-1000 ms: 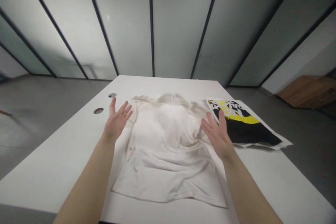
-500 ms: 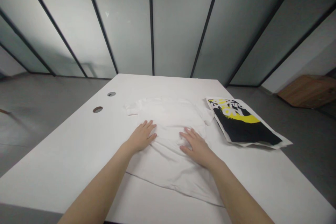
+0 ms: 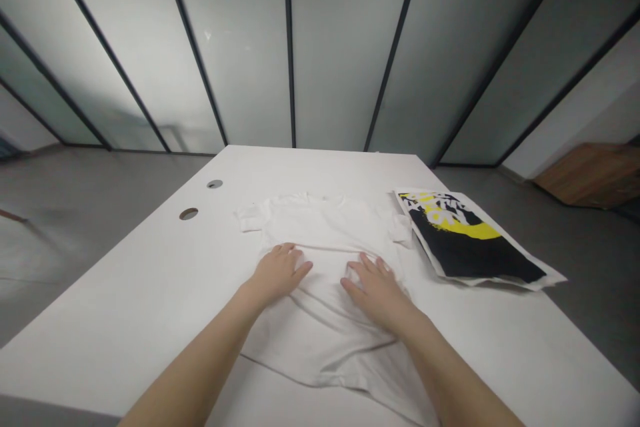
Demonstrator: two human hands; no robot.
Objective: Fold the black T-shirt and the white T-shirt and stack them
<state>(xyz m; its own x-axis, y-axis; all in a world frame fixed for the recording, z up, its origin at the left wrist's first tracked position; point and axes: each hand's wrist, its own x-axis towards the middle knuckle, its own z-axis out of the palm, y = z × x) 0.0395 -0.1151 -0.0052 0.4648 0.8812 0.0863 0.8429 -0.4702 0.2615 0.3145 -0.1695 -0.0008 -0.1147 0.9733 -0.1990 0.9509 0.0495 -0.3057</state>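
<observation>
A white T-shirt point(image 3: 325, 227) lies spread on the white table point(image 3: 125, 293), collar at the far side and short sleeves out to each side. My left hand point(image 3: 277, 272) rests flat on the shirt's middle, fingers stretched out. My right hand point(image 3: 373, 285) lies flat beside it, also on the cloth, fingers apart. A ridge of fabric runs across just beyond my fingertips, and the near hem is wrinkled between my forearms.
A folded black, yellow and white printed garment point(image 3: 467, 237) lies on the table at the right. Two round cable holes point(image 3: 189, 213) are in the table's left part. Frosted glass panels stand behind; a wooden cabinet point(image 3: 590, 173) sits at far right.
A second ago both hands hovered beside the rumpled shirt. They came down flat onto its middle, and the shirt now lies flatter with the cloth drawn a little toward me.
</observation>
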